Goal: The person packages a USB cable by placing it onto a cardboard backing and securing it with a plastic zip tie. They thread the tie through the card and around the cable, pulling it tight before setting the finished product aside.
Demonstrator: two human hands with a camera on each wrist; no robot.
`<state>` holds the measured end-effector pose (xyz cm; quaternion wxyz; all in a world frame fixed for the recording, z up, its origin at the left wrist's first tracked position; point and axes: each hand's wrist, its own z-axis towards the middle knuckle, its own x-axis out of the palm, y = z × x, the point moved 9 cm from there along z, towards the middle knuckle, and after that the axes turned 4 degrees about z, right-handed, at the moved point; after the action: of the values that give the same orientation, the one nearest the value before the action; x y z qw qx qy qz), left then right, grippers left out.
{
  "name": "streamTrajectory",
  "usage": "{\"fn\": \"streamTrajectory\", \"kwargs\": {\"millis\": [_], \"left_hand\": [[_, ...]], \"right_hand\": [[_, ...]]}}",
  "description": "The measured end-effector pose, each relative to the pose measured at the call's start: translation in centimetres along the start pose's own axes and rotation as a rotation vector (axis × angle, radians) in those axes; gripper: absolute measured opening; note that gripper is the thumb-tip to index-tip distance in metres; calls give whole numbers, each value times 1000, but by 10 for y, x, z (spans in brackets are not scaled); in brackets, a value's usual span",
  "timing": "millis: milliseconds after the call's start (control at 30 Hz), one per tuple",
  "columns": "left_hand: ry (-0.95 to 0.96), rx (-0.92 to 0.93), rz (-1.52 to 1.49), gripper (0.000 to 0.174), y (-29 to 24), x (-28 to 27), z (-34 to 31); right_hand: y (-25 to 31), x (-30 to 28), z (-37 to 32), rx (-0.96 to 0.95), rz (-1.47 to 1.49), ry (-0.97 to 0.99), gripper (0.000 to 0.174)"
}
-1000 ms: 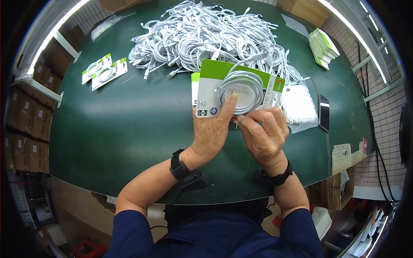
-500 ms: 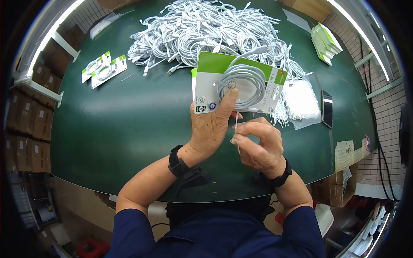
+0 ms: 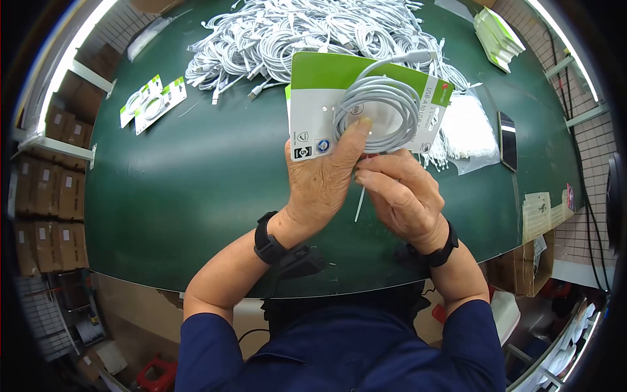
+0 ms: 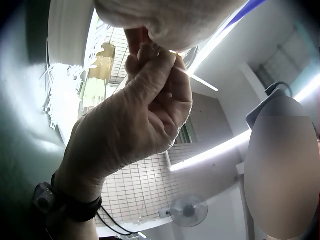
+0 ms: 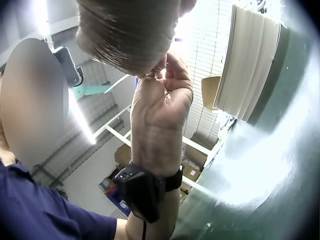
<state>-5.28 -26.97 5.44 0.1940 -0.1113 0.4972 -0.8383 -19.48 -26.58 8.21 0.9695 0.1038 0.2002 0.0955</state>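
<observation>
My left hand grips a green-and-white card printed "USB-A to USB-C" along its lower edge, thumb on the front. Under that thumb lies a coiled grey-white USB cable, one plug end sticking out at the top right. Just below the coil, my right hand pinches a thin white tie, whose tail points down past the fingertips. In the left wrist view the tie juts out from the pinched fingers. The left fingers behind the card are hidden in the head view.
A big heap of coiled cables covers the table's far side. Two cards with cables lie at left. To the right are a plastic bag of white ties, a phone and a stack of green-white cards.
The right hand drew down along the tie, then returned up to the card's lower edge. More tie tail now hangs below its fingers. The left hand keeps holding the card and cable.
</observation>
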Motion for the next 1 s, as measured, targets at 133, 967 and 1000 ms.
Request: {"fn": "streamTrajectory", "kwargs": {"millis": [133, 967, 1000], "left_hand": [[-7, 55, 86, 24, 2, -2, -1], [-33, -248, -413, 31, 13, 7, 3], [-23, -236, -372, 31, 15, 6, 2]], "right_hand": [[0, -2, 0, 14, -6, 19, 31], [3, -4, 1, 3, 114, -10, 31], [4, -4, 0, 0, 118, -9, 31]]}}
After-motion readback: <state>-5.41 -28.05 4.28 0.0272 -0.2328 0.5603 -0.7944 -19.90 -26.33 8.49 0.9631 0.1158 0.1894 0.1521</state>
